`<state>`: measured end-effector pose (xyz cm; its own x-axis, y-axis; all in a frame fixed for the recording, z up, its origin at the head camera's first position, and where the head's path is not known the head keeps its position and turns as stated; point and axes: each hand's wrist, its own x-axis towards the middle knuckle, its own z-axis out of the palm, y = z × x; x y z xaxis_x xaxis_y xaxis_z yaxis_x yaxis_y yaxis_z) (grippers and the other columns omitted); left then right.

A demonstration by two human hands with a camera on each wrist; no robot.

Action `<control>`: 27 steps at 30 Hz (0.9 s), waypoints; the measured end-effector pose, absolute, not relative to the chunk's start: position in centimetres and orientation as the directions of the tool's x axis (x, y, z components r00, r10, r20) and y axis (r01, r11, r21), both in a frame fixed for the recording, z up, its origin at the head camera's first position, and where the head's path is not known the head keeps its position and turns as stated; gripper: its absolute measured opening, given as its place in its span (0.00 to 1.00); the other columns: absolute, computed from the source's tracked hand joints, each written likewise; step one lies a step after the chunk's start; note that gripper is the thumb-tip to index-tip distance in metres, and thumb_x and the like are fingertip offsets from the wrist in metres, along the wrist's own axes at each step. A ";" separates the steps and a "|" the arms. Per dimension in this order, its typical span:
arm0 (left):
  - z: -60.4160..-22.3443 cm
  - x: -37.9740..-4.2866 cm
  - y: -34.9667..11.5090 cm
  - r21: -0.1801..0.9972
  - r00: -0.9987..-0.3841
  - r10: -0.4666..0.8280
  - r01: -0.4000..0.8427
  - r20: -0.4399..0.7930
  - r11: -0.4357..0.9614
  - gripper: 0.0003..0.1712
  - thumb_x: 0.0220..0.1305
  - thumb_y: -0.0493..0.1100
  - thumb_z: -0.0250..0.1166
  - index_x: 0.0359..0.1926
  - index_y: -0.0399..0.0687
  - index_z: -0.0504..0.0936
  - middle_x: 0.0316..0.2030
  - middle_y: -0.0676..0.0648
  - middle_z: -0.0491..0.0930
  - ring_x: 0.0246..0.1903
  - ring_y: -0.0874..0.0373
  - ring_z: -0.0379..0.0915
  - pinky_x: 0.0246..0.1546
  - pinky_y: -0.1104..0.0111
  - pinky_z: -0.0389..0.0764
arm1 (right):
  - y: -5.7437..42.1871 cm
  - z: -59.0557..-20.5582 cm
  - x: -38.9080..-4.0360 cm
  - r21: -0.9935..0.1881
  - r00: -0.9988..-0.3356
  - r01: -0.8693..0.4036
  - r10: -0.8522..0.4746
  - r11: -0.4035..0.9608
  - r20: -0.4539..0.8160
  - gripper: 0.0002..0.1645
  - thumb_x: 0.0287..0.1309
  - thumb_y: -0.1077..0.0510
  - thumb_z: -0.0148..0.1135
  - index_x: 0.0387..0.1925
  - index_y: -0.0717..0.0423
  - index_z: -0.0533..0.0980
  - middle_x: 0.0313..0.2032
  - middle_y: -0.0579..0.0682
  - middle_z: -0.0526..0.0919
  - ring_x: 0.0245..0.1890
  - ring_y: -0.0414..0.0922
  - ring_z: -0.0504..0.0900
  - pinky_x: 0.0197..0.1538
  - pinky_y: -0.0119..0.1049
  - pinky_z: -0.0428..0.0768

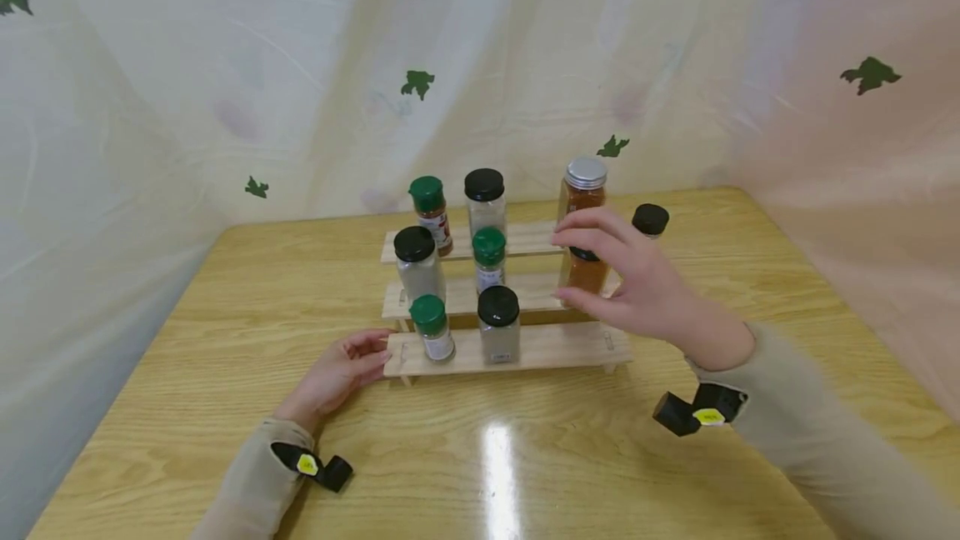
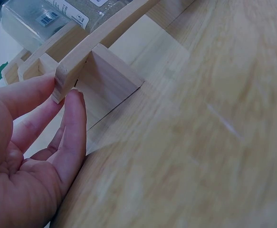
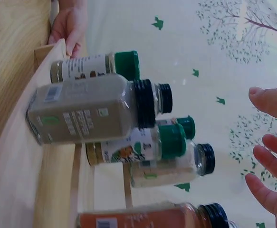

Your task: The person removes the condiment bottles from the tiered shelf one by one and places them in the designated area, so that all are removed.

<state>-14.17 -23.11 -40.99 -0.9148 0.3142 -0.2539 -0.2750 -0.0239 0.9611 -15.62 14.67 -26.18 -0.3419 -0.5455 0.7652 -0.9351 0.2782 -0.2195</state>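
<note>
A three-tier wooden spice rack stands on the table with spice jars on each tier. My left hand pinches the left end of the lowest shelf, thumb on one side and fingers on the other, as the left wrist view shows. Over the rack's right side, my right hand has its fingers and thumb spread apart, holding nothing. Behind it, partly covered, is a black-lidded jar of orange spice on the middle tier. On the front tier stand a green-capped jar and a black-lidded grey-brown jar.
The top tier carries a green-capped jar, a black-lidded jar and a silver-lidded jar. Right of the rack is another black-lidded jar, partly hidden. A leaf-patterned curtain hangs behind the table.
</note>
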 end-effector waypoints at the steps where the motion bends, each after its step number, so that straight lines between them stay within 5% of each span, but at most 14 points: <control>1: -41.0 -14.2 -23.1 0.961 -0.915 0.313 -0.274 -0.253 -0.025 0.16 0.65 0.32 0.57 0.51 0.53 0.78 0.41 0.52 0.73 0.40 0.65 0.74 0.43 0.74 0.80 | 14.4 -26.4 -15.7 -0.223 -0.338 -0.938 -0.555 0.267 0.760 0.29 0.61 0.42 0.56 0.48 0.65 0.74 0.47 0.61 0.75 0.49 0.50 0.73 0.58 0.22 0.67; 7: -41.3 -14.2 -23.1 0.965 -0.920 0.312 -0.261 -0.237 -0.037 0.17 0.65 0.31 0.57 0.46 0.58 0.78 0.40 0.53 0.74 0.40 0.65 0.75 0.43 0.74 0.80 | 12.7 -27.5 -15.8 -0.224 -0.334 -0.941 -0.595 0.253 0.731 0.29 0.61 0.41 0.55 0.49 0.64 0.74 0.48 0.59 0.75 0.49 0.51 0.73 0.53 0.31 0.72; 14: -41.1 -14.3 -23.0 0.965 -0.919 0.309 -0.263 -0.245 -0.018 0.18 0.65 0.32 0.57 0.55 0.47 0.76 0.41 0.52 0.73 0.41 0.64 0.74 0.44 0.73 0.80 | 11.7 -28.6 -15.7 -0.250 -0.378 -0.925 -0.639 0.286 0.669 0.27 0.58 0.45 0.62 0.50 0.60 0.74 0.50 0.58 0.75 0.52 0.51 0.74 0.51 0.44 0.77; 20: -40.9 -14.3 -23.0 0.962 -0.917 0.310 -0.272 -0.251 -0.024 0.17 0.65 0.31 0.57 0.52 0.49 0.77 0.41 0.51 0.73 0.40 0.64 0.74 0.44 0.73 0.80 | 11.2 -29.7 -15.4 -0.362 -0.467 -0.883 -0.643 0.299 0.608 0.31 0.43 0.60 0.75 0.52 0.61 0.74 0.52 0.58 0.74 0.53 0.51 0.73 0.55 0.44 0.76; 27: -41.0 -14.3 -23.1 0.962 -0.918 0.309 -0.271 -0.248 -0.032 0.17 0.64 0.31 0.57 0.48 0.54 0.78 0.41 0.52 0.72 0.40 0.64 0.74 0.43 0.73 0.80 | 10.8 -30.9 -15.6 -0.443 -0.528 -0.841 -0.644 0.310 0.553 0.31 0.45 0.60 0.74 0.53 0.60 0.73 0.54 0.57 0.72 0.53 0.50 0.73 0.55 0.44 0.77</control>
<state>-14.29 -23.08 -41.03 -0.9181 0.3091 -0.2481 -0.2707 -0.0315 0.9622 -15.63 10.81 -30.86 -0.5282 -0.6442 0.5532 -0.8414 0.3098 -0.4428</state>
